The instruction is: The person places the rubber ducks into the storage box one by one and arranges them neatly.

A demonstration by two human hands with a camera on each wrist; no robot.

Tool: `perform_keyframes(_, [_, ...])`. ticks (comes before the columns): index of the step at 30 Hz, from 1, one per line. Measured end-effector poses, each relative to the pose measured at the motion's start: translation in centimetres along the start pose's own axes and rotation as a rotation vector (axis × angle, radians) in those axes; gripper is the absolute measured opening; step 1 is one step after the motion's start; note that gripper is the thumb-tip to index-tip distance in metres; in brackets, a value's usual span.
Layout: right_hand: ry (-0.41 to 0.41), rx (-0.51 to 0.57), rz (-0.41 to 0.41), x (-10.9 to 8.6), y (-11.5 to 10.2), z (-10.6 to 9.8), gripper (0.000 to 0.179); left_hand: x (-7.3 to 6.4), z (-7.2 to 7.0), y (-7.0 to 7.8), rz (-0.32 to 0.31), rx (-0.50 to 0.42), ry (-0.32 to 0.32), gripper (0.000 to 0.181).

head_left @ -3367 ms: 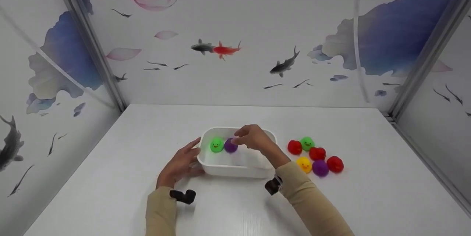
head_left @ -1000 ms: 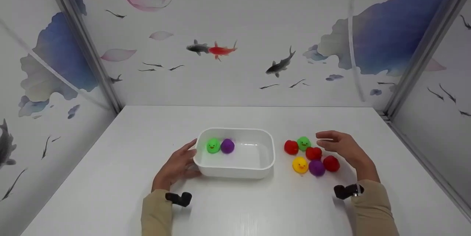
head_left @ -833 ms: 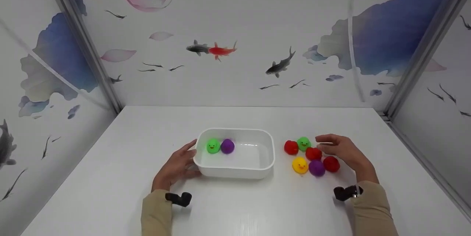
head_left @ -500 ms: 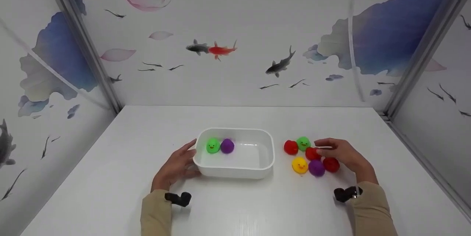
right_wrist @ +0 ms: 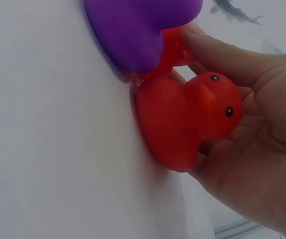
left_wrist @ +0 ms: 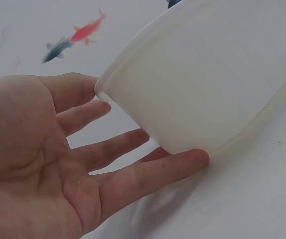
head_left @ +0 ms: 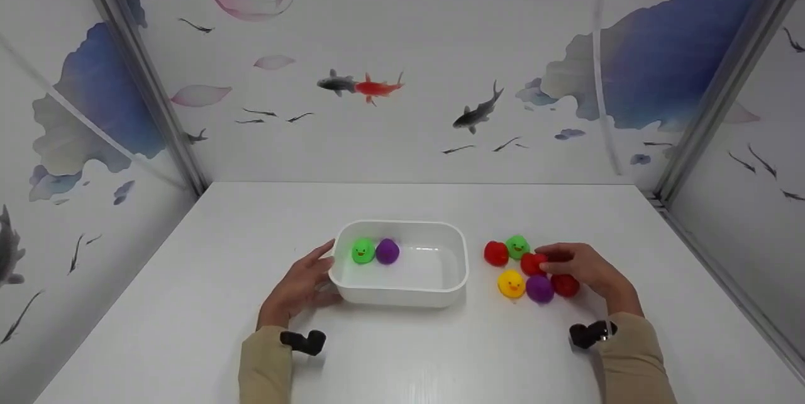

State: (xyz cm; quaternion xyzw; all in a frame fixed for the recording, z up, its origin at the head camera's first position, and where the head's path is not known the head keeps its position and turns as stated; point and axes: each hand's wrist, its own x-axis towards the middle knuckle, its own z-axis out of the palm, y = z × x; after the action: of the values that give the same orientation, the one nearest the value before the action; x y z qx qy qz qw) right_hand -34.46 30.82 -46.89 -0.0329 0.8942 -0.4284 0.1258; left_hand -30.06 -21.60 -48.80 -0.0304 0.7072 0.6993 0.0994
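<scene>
A white plastic box stands on the table, with a green rubber duck and a purple rubber duck inside at its left. Against the box's left end rest the extended fingers and thumb of my left hand. To the right of the box, my right hand pinches the middle red rubber duck between thumb and fingers. In the right wrist view that duck is mostly hidden behind a purple duck, and another red duck sits under my palm.
Around the pinched duck lie another red duck, a green duck, a yellow duck and a purple one. Printed walls enclose the white table at the back and sides.
From above the box, my right hand has moved right to the loose ducks, then lowered onto the middle red one. The purple duck stays in the box. My left hand keeps its place.
</scene>
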Motion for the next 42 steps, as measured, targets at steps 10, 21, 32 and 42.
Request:
perform_keyframes(10, [0.023, -0.009, 0.042, 0.1, -0.3, 0.0, 0.069, 0.1, 0.0, 0.1, -0.006, 0.004, 0.011, 0.054])
perform_keyframes(21, [0.066, 0.08, 0.032, -0.2, -2.4, -0.4, 0.068, 0.1, 0.0, 0.2, -0.003, 0.011, 0.012, 0.055])
perform_keyframes(32, [0.082, 0.074, -0.054, -0.5, -5.2, 0.2, 0.063, -0.1, 0.1, 0.2, -0.004, -0.012, 0.002, 0.056])
perform_keyframes(42, [0.069, 0.077, -0.039, -0.4, -7.9, 1.7, 0.062, 0.0, 0.0, 0.1, -0.002, -0.005, -0.006, 0.056])
